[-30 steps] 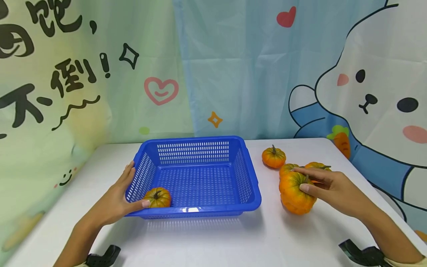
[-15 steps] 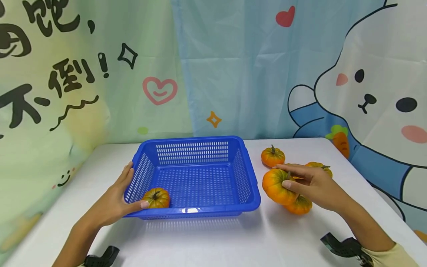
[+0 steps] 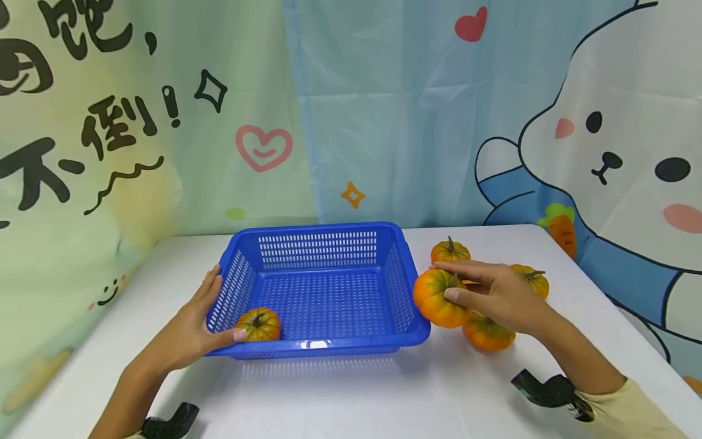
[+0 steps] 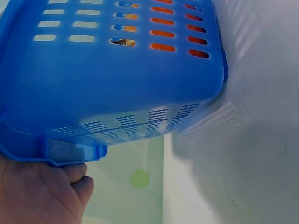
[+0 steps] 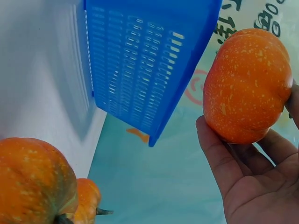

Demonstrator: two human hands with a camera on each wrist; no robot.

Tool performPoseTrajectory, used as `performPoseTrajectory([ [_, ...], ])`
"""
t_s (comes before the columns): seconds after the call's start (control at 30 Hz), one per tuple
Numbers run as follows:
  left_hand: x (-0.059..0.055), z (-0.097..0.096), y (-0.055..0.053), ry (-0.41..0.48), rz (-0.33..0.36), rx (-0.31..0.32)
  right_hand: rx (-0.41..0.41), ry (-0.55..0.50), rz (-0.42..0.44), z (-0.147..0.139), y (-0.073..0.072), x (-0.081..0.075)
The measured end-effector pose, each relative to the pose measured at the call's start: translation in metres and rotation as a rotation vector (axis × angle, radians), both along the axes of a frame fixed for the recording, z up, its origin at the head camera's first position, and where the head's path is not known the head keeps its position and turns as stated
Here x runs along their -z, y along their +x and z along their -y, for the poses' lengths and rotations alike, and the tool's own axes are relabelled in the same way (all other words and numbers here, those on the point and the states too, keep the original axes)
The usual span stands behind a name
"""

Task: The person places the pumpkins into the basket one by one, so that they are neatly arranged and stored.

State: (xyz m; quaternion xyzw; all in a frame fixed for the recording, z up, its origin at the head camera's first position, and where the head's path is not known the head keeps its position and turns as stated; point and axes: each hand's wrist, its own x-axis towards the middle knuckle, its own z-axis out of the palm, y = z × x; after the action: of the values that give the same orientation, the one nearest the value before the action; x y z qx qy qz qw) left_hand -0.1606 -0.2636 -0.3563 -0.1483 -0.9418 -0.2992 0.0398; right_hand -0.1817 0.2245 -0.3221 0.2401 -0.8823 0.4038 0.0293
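Observation:
A blue plastic basket (image 3: 340, 305) lies on the white table, with a small orange-green pumpkin (image 3: 260, 324) in its near left corner. My left hand (image 3: 189, 326) grips the basket's left side, thumb over the near rim; in the left wrist view the fingers (image 4: 63, 184) sit under the rim. My right hand (image 3: 501, 296) holds another orange pumpkin (image 3: 437, 300) between thumb and fingers, at the basket's right rim. In the right wrist view this pumpkin (image 5: 250, 86) is off the table, the fingers below and beside it.
Right of the basket, one pumpkin (image 3: 488, 334) sits below my right hand, one (image 3: 533, 281) beyond it, and one (image 3: 451, 249) further back, partly hidden. The white table (image 3: 329, 396) ends at a printed curtain (image 3: 362, 122).
My right hand has lifted the pumpkin from among the others and carried it left to the basket's right rim. A pumpkin underneath has come into view. The left hand has stayed put.

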Motion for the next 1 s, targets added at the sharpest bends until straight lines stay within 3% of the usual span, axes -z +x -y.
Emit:
performPoseTrajectory([
  [0.53,0.0,0.0,0.001,0.01,0.002,0.017,-0.138,-0.108,0.076,0.029,-0.005,-0.021],
  [1.0,0.0,0.002,0.0,-0.001,-0.007,0.016,-0.209,-0.094,0.079,0.063,-0.027,-0.023],
])
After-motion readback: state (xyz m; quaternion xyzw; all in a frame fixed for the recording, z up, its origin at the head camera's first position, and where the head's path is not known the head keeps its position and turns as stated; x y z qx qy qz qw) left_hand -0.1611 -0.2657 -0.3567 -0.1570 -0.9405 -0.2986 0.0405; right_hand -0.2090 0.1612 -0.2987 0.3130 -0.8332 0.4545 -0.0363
